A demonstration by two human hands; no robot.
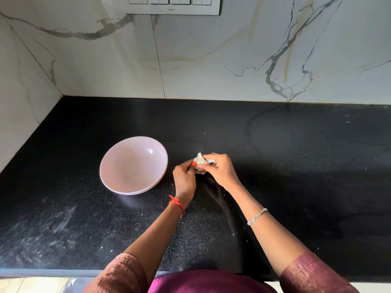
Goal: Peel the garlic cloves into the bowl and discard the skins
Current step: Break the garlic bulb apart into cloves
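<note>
A whole garlic bulb (199, 159) with pale papery skin is held just above the black counter, right of the bowl. My left hand (184, 180) grips its near left side with curled fingers. My right hand (220, 168) holds the bulb's right side, thumb and fingers pinching it, with a loose flap of skin (211, 161) sticking out between the fingers. A pale pink bowl (114, 180) stands on the counter to the left of both hands; I see no cloves inside it.
The black speckled counter (296, 166) runs to a white marble wall at the back and left corner. Its front edge lies near my body. A switch panel (172, 5) sits high on the wall. Tiny skin flecks dot the counter.
</note>
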